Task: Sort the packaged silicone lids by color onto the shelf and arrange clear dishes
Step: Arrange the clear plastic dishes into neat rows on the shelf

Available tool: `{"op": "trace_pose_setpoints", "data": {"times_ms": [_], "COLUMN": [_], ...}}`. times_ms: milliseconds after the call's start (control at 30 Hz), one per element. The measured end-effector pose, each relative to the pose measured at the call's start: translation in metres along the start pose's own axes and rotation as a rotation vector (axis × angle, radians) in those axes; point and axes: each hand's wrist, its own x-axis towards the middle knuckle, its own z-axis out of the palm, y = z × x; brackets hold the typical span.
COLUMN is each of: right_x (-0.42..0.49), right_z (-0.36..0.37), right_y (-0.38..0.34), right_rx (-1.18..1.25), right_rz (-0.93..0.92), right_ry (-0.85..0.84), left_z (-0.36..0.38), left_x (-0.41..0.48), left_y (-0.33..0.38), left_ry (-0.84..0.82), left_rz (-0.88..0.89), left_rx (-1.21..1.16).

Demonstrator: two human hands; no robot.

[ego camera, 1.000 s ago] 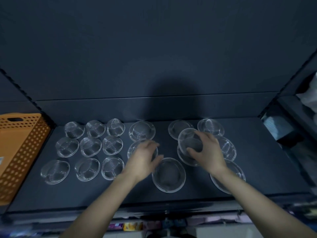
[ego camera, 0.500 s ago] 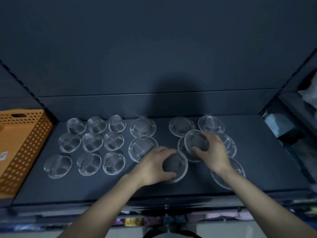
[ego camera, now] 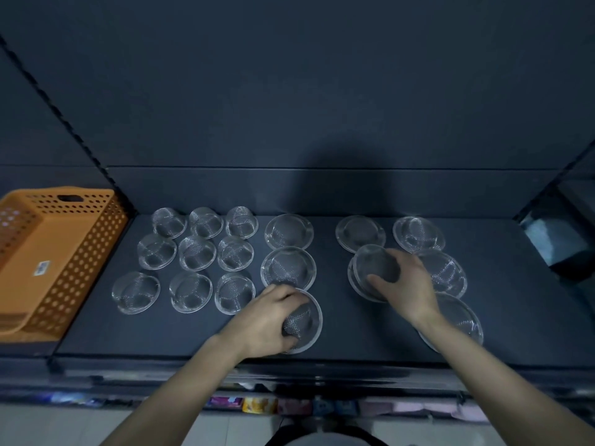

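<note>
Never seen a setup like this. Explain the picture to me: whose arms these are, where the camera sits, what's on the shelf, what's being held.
There is no machine here: these are a person's two bare arms. The one picture comes from a camera worn on the person's head, looking forward and down.

Below is a dark shelf. On it lie clear round dishes: nine small dishes in a three-by-three block on the left, and larger dishes to their right. An orange basket with holes stands left of the shelf.

The left hand curls round the front dish near the shelf's edge. The right hand grips a stacked dish, which sits over a lower dish.
</note>
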Motion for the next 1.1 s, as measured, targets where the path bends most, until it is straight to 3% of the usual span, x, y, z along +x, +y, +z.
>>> {"op": "trace_pose_setpoints", "data": {"times_ms": [167, 400, 800, 1100], "right_x": [-0.003, -0.004, 0.002, -0.005], "right_z": [-0.001, -0.019, -0.044, -0.045], "right_y": [0.001, 0.002, 0.024, 0.031], "right_rx": [0.011, 0.11, 0.165, 0.187], "right_rz": [-0.012, 0.002, 0.086, 0.073], "right_ry": [-0.011, 0.063, 0.16, 0.09], "left_z": [0.0, -0.003, 0.025, 0.029], "left_x": [-0.001, 0.035, 0.149, 0.146], "left_y": [-0.005, 0.02, 0.072, 0.058], "left_ry": [-0.009, 0.098, -0.065, -0.015], "left_rz": [0.029, 0.043, 0.016, 0.013], "left_rx": [0.0, -0.087, -0.073, -0.064]}}
